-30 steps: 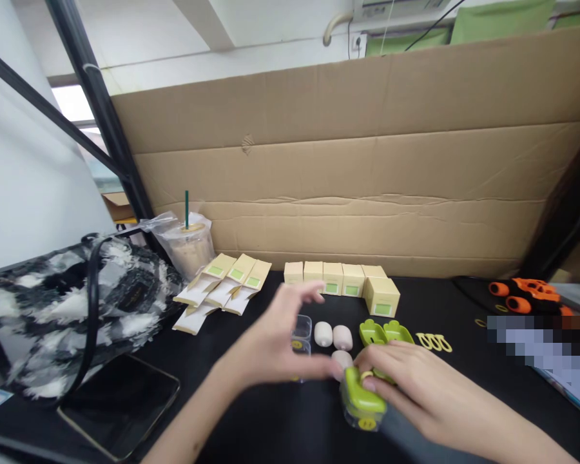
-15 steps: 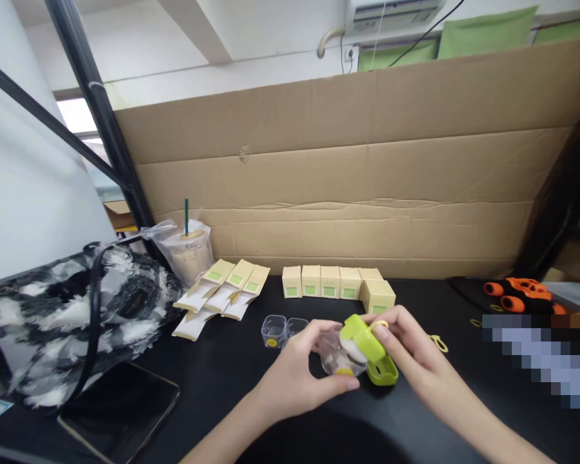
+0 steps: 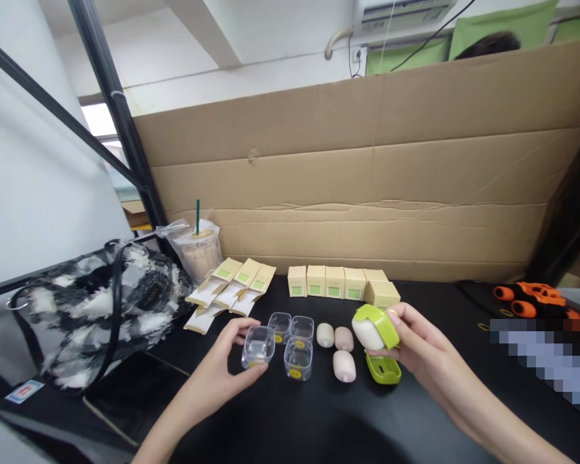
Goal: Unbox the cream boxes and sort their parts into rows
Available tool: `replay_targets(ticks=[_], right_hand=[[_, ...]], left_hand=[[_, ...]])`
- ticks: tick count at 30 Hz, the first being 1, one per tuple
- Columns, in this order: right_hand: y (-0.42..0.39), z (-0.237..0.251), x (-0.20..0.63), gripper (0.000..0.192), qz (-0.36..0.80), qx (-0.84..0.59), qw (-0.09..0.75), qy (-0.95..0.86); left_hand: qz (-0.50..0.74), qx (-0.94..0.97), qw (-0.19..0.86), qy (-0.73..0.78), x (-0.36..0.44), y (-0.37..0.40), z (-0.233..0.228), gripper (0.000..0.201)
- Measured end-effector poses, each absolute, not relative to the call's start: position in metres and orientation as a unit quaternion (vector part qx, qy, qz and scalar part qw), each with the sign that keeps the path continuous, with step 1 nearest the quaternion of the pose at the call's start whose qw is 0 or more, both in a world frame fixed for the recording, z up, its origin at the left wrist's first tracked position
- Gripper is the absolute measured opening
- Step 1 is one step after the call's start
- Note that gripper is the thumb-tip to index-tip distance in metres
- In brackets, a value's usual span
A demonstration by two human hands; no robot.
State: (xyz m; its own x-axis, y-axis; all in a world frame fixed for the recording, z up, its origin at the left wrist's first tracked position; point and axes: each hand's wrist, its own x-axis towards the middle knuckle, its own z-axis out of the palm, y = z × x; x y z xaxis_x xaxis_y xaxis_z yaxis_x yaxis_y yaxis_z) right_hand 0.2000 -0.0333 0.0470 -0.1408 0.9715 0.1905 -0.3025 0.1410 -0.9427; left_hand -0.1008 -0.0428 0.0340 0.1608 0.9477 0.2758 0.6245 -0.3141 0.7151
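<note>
The fingers of the left hand (image 3: 220, 361) pinch a clear, square plastic cup (image 3: 259, 348) – just beside three more clear cups (image 3: 298, 366). The fingers of the right hand (image 3: 421, 345) pinch a bright green plastic cap (image 3: 387, 327) around a smooth white block (image 3: 367, 334). Three pale, rounded blocks (image 3: 344, 366) lie between the hands – on the black table (image 3: 280, 425).

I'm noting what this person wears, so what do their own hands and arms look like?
The left hand and right hand are ungloved. The left forearm and right forearm are bare as far as they show: no sleeve, watch or bracelet. Whether a ring is worn, I can't tell.
</note>
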Motion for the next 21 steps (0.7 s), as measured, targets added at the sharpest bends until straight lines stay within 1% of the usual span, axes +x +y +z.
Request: replay_targets(ticks=[2, 4, 9, 15, 17, 19, 21], right_hand=[[-0.033, 0.044, 0.201, 0.028, 0.548, -0.34, 0.563, -0.517], [-0.033, 0.042, 0.202, 0.029, 0.531, -0.349, 0.564, -0.526], [-0.034, 0.047, 0.2, 0.031, 0.531, -0.349, 0.56, -0.532], [-0.03, 0.043, 0.198, 0.031, 0.511, -0.35, 0.551, -0.559], [-0.028, 0.041, 0.198, 0.031, 0.496, -0.351, 0.549, -0.574], [-0.026, 0.04, 0.199, 0.031, 0.481, -0.355, 0.547, -0.587], [-0.025, 0.04, 0.199, 0.032, 0.455, -0.358, 0.548, -0.603]], left_hand=[[0.329, 0.733, 0.203, 0.56, -0.108, -0.046, 0.025, 0.038], [0.308, 0.735, 0.205, 0.568, -0.11, -0.046, 0.016, 0.039], [0.324, 0.707, 0.248, 0.578, -0.1, -0.04, 0.007, 0.052], [0.354, 0.707, 0.243, 0.562, -0.088, -0.033, 0.0, 0.044], [0.367, 0.703, 0.219, 0.569, -0.085, -0.034, -0.001, 0.047], [0.395, 0.693, 0.162, 0.581, -0.081, -0.037, 0.002, 0.054], [0.431, 0.679, 0.118, 0.582, -0.07, -0.041, 0.011, 0.055]])
